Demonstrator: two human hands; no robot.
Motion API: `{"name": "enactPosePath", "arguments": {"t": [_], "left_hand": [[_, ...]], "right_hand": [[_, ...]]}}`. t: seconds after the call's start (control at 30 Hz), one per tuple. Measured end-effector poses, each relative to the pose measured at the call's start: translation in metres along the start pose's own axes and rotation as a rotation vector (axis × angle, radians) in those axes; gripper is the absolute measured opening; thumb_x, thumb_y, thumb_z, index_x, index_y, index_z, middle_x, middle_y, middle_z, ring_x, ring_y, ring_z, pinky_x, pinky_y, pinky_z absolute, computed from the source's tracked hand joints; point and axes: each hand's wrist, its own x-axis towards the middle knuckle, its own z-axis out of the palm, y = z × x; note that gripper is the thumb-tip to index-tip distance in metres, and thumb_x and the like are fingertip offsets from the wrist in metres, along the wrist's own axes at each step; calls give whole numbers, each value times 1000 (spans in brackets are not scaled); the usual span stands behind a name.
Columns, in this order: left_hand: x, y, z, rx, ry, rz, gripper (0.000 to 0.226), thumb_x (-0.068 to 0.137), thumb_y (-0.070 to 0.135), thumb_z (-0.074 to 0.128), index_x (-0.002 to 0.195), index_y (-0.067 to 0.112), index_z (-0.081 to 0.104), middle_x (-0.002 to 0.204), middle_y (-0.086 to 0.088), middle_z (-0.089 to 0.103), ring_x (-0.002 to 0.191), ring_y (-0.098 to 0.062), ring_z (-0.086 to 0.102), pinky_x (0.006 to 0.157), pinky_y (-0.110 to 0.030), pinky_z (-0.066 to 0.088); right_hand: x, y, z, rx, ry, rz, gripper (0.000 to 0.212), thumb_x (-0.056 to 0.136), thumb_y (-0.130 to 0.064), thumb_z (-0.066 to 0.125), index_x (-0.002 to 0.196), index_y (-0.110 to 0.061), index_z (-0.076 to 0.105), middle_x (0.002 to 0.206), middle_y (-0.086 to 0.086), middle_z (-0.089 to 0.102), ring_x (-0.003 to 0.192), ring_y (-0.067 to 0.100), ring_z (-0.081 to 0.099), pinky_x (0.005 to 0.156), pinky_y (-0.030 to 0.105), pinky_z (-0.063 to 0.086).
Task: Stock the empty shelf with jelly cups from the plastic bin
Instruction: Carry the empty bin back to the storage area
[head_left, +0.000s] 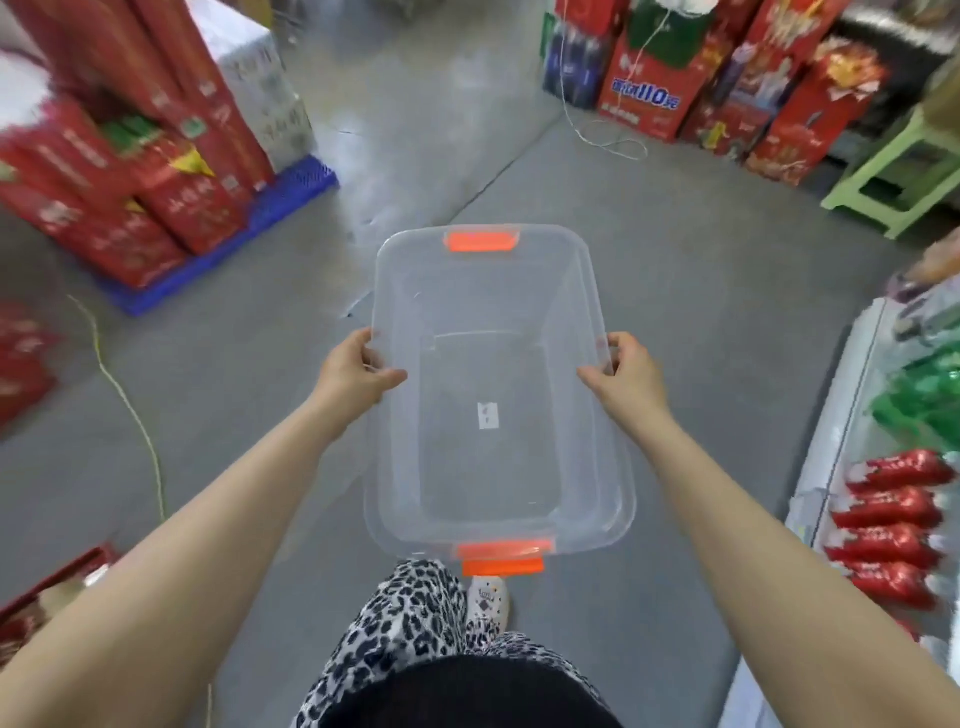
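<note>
1. The bin (483, 291) is held in the air in front of the person, above the grey floor (675, 270), at about the middle of the view, its long axis pointing away from the body.
2. It is clear plastic; the floor shows through its base, which carries a small white label (488, 415).
3. It has 2 orange latches, 1 at the far end (481, 241) and 1 at the near end (503, 558).
4. The left hand (353, 374) grips the left long rim, thumb inside the bin and fingers curled under the edge.
5. The right hand (628, 384) grips the right long rim in the same way, opposite the left hand.
6. Below the bin are leopard-print trousers (405, 623) and 1 pale shoe (488, 597) on the floor.
7. To the right stands a white shelf (831, 441) with red packets (888, 519) and, farther along, green packets (924, 395).
8. A green stool (898, 171) stands at the upper right, beside stacked red boxes (727, 78).
9. A white string (608, 140) hangs down in front of those boxes and loops on the floor.
10. At the upper left, blurred red cartons (156, 176) are stacked on a blue pallet (291, 192).
11. A yellow string (130, 410) runs across the floor on the left.
</note>
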Motion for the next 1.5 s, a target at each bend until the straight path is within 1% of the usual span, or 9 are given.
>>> {"name": "enactPosePath", "arguments": {"t": [0.07, 0.27, 0.43, 0.57, 0.77, 0.93, 1.1, 1.37, 1.5], "left_hand": [[38, 10, -13, -16, 38, -30, 54, 81, 8, 72, 130, 20, 52, 79, -2, 51, 57, -17, 49, 55, -24, 45], [181, 39, -58, -21, 157, -20, 58, 80, 9, 73, 133, 17, 52, 82, -6, 53, 56, -15, 50, 47, -18, 46], [307, 85, -104, -26, 194, 4, 50, 80, 11, 71, 125, 26, 58, 79, -6, 55, 59, -15, 52, 55, -25, 48], [416, 132, -144, -23, 204, 24, 52, 82, 15, 72, 128, 31, 55, 90, -13, 61, 65, -14, 55, 56, -25, 49], [568, 188, -178, -10, 235, 49, 59, 82, 17, 74, 134, 29, 50, 82, -1, 57, 67, -14, 54, 63, -31, 50], [693, 218, -193, -8, 263, 47, 42, 82, 13, 72, 117, 27, 55, 73, 3, 54, 60, -12, 53, 59, -31, 50], [821, 246, -222, 7, 316, 9, 46, 78, 24, 73, 119, 36, 58, 99, -5, 67, 89, -21, 63, 77, -45, 56], [991, 266, -293, -6, 472, -116, 48, 80, 19, 71, 125, 26, 57, 109, -1, 68, 98, -19, 61, 87, -36, 48], [1088, 253, -341, -28, 537, -154, 47, 81, 16, 71, 125, 23, 58, 110, 4, 67, 97, -13, 59, 78, -25, 39]], "right_hand": [[51, -25, 13, -5, -29, -33, 31, 82, -15, 71, 109, -11, 58, 72, -1, 56, 63, 13, 52, 59, 26, 37], [214, -102, 62, -74, -104, -143, 31, 82, -20, 71, 109, -11, 57, 74, -3, 55, 73, 20, 55, 64, 29, 38], [348, -175, 103, -106, -94, -176, 37, 82, -20, 72, 113, -8, 56, 72, -3, 52, 73, 21, 55, 66, 30, 37], [453, -236, 127, -115, -94, -197, 41, 82, -21, 73, 117, -8, 56, 70, -2, 52, 73, 21, 55, 67, 30, 37], [612, -306, 157, -123, -102, -208, 40, 83, -22, 71, 117, -10, 55, 69, -6, 50, 76, 22, 54, 75, 34, 43], [748, -353, 193, -152, -123, -249, 39, 82, -23, 72, 116, -10, 56, 77, 1, 58, 82, 27, 59, 80, 38, 47], [895, -422, 231, -182, -196, -321, 40, 81, -24, 73, 114, -9, 56, 76, 2, 57, 81, 27, 58, 78, 38, 45], [1077, -552, 328, -284, -342, -429, 40, 84, -24, 71, 117, -10, 55, 79, 2, 57, 85, 25, 57, 73, 32, 41], [1160, -613, 402, -308, -388, -467, 34, 82, -23, 72, 110, -10, 57, 87, 5, 64, 88, 27, 61, 76, 34, 45]]}}
